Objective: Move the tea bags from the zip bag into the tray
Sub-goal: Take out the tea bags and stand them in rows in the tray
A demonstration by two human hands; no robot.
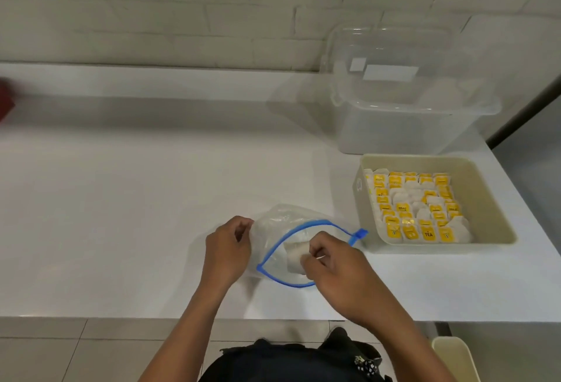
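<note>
Tea bags (pixel 296 255) pinched by right hand (pixel 329 263); left hand (pixel 227 248) gripping zip bag (pixel 273 229), tray (pixel 491 199) beside

We see one view only, from a head-worn camera. It looks forward and down, close over the table (pixel 151 199).

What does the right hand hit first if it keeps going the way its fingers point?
The right hand points up-left into the open mouth of the zip bag, already at the pale tea bags inside. Going on, it would likely meet those, then the bag's far wall; depth is unclear.
</note>
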